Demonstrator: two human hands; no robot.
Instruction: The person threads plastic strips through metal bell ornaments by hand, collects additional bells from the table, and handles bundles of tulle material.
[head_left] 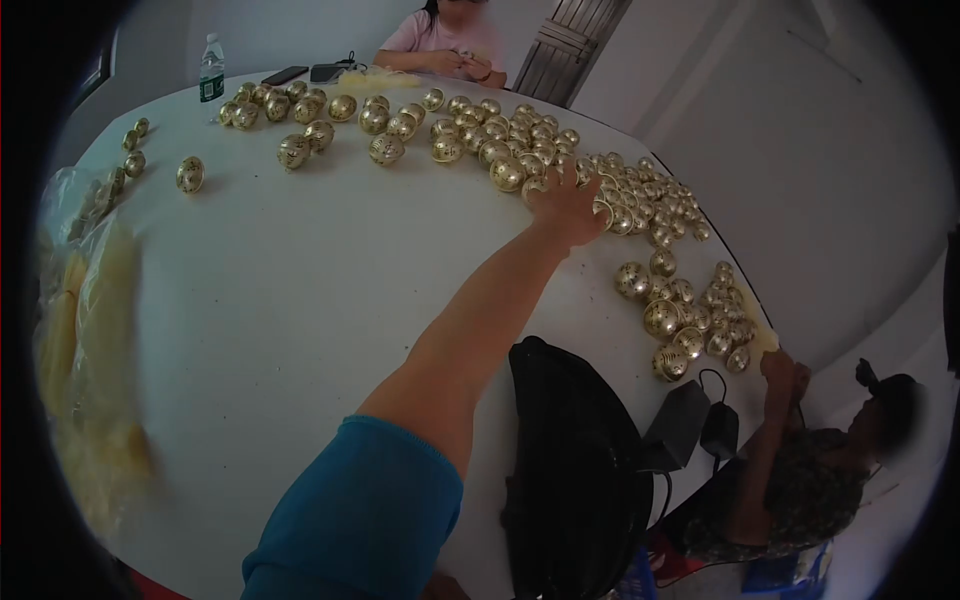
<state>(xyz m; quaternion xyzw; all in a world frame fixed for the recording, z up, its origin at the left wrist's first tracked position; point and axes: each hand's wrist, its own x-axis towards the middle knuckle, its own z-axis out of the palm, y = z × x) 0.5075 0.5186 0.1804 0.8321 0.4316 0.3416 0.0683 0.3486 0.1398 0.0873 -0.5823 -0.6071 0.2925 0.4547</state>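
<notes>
My left hand [567,207] reaches far across the white table [300,330], its fingers spread over a dense cluster of shiny gold patterned balls [505,174]. The fingertips lie over or against balls at the cluster's near edge; exact contact is hard to make out. No ball is visibly gripped. A blue sleeve [360,500] covers my upper arm. Nearer on the right sits a smaller group of the same gold balls [661,319]. Others are scattered toward the far left, one standing apart [190,175]. My right hand is not seen.
A black bag-like object [575,470] and a dark boxy device [678,425] with cables lie at right. Clear plastic bags [100,350] line the left edge. A water bottle [211,70] stands at the back. One person [440,45] sits opposite, another [810,480] at right.
</notes>
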